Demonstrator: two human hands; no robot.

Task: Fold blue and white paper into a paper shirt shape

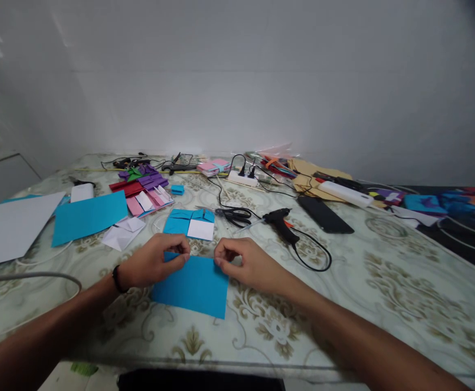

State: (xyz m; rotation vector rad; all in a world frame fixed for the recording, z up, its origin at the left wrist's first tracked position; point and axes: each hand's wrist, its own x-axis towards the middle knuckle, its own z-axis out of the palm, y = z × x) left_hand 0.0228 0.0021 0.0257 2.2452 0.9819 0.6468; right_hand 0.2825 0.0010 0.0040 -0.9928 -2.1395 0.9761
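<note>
A flat sheet of blue paper (194, 285) lies at the front of the table. My left hand (156, 259) pinches its far edge near the left, thumb against the fingers. At the sheet's far right corner, my right hand (248, 260) grips the edge between thumb and fingertips. Just beyond both hands is a folded blue paper piece (178, 221) with a white panel (200, 229) on its right. Scissors (237, 215) with dark handles rest beside it. Farther right lies a black glue gun (281, 224), its cord curling toward me.
Blue and white sheets (17, 231) lie on the left, near a blue sheet (91, 216) and a folded white paper (123, 232). Folded coloured papers (150, 198) sit behind. A power strip (243, 178), a black phone (324, 214) and brown paper (308, 179) occupy the back right.
</note>
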